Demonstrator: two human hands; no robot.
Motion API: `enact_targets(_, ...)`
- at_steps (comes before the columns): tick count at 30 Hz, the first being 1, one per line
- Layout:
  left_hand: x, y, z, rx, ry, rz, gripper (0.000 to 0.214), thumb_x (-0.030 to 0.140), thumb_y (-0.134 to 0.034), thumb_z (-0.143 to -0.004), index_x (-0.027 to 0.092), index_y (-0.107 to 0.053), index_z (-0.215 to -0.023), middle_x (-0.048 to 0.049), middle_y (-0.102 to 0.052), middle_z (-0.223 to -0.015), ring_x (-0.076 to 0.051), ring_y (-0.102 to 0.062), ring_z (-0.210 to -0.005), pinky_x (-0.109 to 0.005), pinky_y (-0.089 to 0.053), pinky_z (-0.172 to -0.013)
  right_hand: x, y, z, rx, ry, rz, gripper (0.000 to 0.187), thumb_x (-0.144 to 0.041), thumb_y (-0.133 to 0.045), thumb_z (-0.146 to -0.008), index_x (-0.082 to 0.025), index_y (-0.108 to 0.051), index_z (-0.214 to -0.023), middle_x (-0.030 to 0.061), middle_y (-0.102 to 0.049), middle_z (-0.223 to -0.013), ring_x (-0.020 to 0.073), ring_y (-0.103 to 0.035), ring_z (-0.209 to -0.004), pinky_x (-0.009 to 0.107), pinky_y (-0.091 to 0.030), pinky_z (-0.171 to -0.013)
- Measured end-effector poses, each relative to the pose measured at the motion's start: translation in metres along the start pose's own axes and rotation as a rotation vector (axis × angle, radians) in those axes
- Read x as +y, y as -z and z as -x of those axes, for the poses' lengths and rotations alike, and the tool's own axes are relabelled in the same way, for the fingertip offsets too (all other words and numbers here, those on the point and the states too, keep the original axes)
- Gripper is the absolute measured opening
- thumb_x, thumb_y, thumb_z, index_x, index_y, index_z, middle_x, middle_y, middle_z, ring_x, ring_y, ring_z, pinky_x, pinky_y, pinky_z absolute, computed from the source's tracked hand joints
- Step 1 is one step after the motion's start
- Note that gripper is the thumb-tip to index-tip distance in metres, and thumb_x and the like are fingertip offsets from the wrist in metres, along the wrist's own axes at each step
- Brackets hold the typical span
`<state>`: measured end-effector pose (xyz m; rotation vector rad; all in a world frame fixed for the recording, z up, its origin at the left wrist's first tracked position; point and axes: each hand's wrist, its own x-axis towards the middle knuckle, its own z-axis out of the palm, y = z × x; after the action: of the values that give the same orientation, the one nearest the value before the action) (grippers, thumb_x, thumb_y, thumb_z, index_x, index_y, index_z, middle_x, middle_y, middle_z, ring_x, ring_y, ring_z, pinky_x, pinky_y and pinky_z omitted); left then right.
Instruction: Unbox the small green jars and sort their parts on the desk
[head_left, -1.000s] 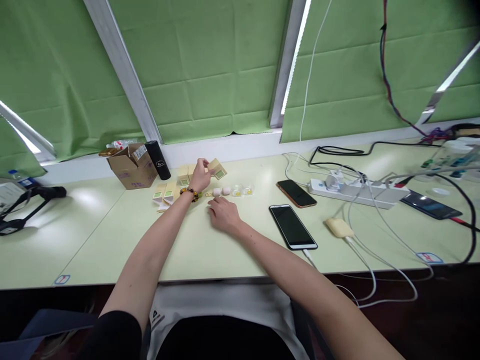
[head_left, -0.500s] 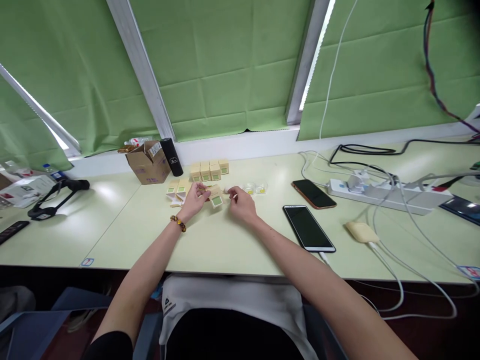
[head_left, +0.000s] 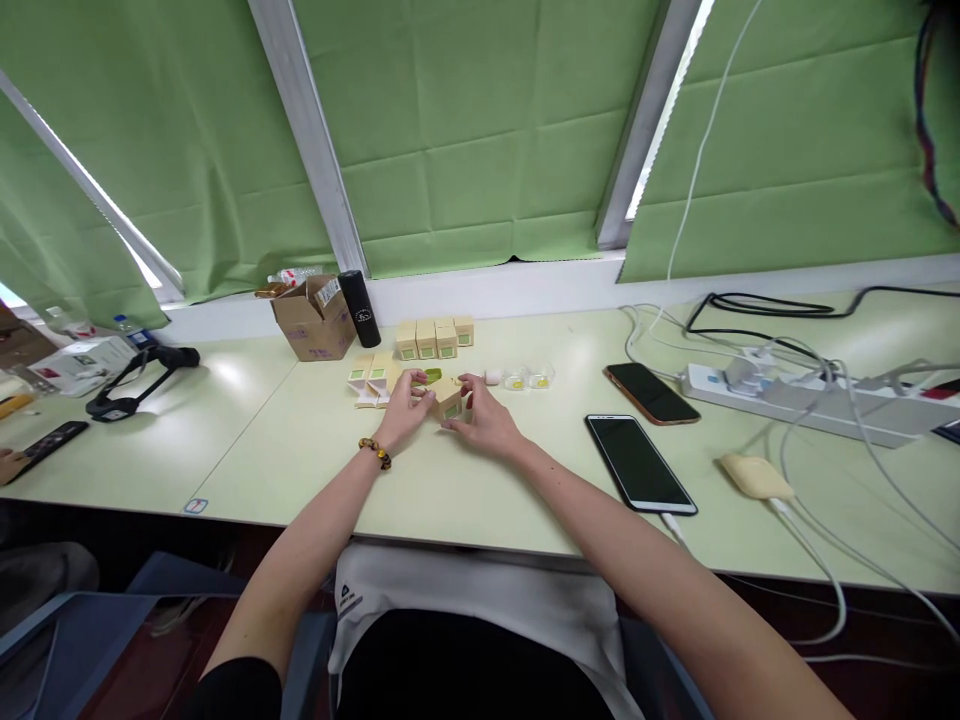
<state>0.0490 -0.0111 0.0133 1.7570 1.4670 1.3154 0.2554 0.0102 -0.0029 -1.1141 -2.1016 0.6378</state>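
Observation:
Between both hands, just above the table, is a small beige box with a green square on its face. My left hand grips its left side. My right hand closes on its right side, with thumb low and fingers on top. Behind the box lies a small green item, partly hidden. Beyond my right hand sit a small pale pinkish piece and two clear containers, one beside the other, each with yellow inside. Left of my left hand stand two similar boxes with whitish flaps.
Several matching boxes stand in a row behind. A cardboard carton and black cylinder are at back left. Two phones, one dark and one white-framed, a power strip and cables lie right. Another person's hand shows far left.
My right hand has moved left and taken hold of the beige box, which my left hand alone held before. A green item now shows behind it. The view has shifted slightly.

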Motion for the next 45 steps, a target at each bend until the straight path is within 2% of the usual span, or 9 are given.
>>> enact_targets(6,-0.001,-0.005,0.0,0.03,0.041,0.147,0.021,0.023,-0.053,-0.098,0.023,-0.048,-0.118,-0.0093,-0.058,-0.133,-0.008,-0.067,-0.07,-0.033,-0.064,-0.071,0.009,0.004,-0.002,0.069,0.038,-0.008,0.072,-0.028,-0.066,-0.082,-0.022,-0.036,-0.147,0.0152,-0.058,-0.141,0.0285,-0.064,-0.111,0.043,-0.055,-0.086)
enact_targets(11,-0.002,-0.002,0.001,0.081,0.02,-0.034,0.029,0.013,-0.055,-0.089,0.024,-0.052,-0.116,-0.0086,-0.064,-0.125,-0.015,-0.069,-0.081,-0.033,-0.06,-0.07,0.022,0.009,-0.007,0.173,-0.004,-0.094,0.074,-0.015,-0.057,-0.076,-0.024,-0.036,-0.146,0.0143,-0.055,-0.144,0.0274,-0.061,-0.117,0.043,-0.056,-0.091)
enact_targets(16,-0.006,-0.005,0.002,0.027,-0.042,-0.12,0.032,0.011,-0.056,-0.088,0.023,-0.056,-0.118,-0.0099,-0.067,-0.122,-0.02,-0.067,-0.093,-0.035,-0.057,-0.078,0.023,0.005,-0.009,0.162,-0.038,-0.133,0.073,-0.028,-0.066,-0.08,-0.027,-0.036,-0.147,0.0126,-0.056,-0.141,0.0275,-0.062,-0.113,0.042,-0.057,-0.085)
enact_targets(20,-0.006,-0.01,0.006,-0.021,-0.084,-0.173,0.035,0.011,-0.057,-0.088,0.024,-0.056,-0.121,-0.0102,-0.067,-0.125,-0.021,-0.066,-0.097,-0.037,-0.056,-0.079,0.016,-0.001,-0.007,0.193,-0.043,-0.075,0.081,-0.045,-0.072,-0.081,-0.022,-0.035,-0.149,0.0166,-0.052,-0.142,0.0325,-0.057,-0.124,0.05,-0.056,-0.096)
enact_targets(25,-0.006,-0.011,0.011,-0.039,-0.125,-0.282,0.046,0.007,-0.056,-0.085,0.024,-0.053,-0.127,-0.0107,-0.066,-0.126,-0.024,-0.065,-0.103,-0.041,-0.056,-0.085,0.019,-0.002,-0.007,0.164,-0.031,-0.095,0.075,-0.033,-0.065,-0.084,-0.023,-0.031,-0.15,0.0172,-0.053,-0.142,0.0318,-0.057,-0.127,0.051,-0.053,-0.103)
enact_targets(31,-0.005,-0.01,0.011,-0.009,-0.138,-0.325,0.055,0.004,-0.054,-0.08,0.025,-0.05,-0.131,-0.0102,-0.063,-0.129,-0.024,-0.063,-0.105,-0.044,-0.055,-0.092,0.023,0.001,-0.009,0.095,0.039,-0.295,0.08,-0.014,-0.06,-0.073,-0.027,-0.031,-0.147,0.0127,-0.06,-0.136,0.026,-0.063,-0.116,0.046,-0.055,-0.101)
enact_targets(34,-0.004,-0.01,0.011,-0.006,-0.138,-0.328,0.056,0.002,-0.054,-0.077,0.024,-0.051,-0.128,-0.0103,-0.062,-0.127,-0.025,-0.062,-0.105,-0.044,-0.055,-0.091,0.022,0.0,-0.009,0.098,0.033,-0.284,0.08,-0.017,-0.063,-0.073,-0.026,-0.034,-0.147,0.0148,-0.054,-0.141,0.0277,-0.06,-0.122,0.046,-0.055,-0.1)
enact_targets(39,-0.001,-0.011,0.013,-0.023,-0.154,-0.35,0.057,0.001,-0.056,-0.074,0.021,-0.049,-0.128,-0.0126,-0.06,-0.126,-0.026,-0.061,-0.108,-0.048,-0.054,-0.1,0.021,-0.001,-0.01,0.129,-0.055,-0.201,0.073,-0.023,-0.067,-0.075,-0.022,-0.045,-0.145,0.0133,-0.059,-0.129,0.03,-0.057,-0.12,0.051,-0.054,-0.102)
enact_targets(45,0.008,-0.012,0.017,-0.015,-0.315,-0.383,0.061,0.007,-0.059,-0.079,0.021,-0.044,-0.137,-0.0162,-0.053,-0.136,-0.031,-0.055,-0.127,-0.051,-0.049,-0.111,0.017,0.002,-0.012,0.235,0.003,-0.447,0.06,-0.023,-0.068,-0.07,-0.024,-0.056,-0.129,0.0097,-0.062,-0.132,0.0268,-0.06,-0.12,0.045,-0.057,-0.099)
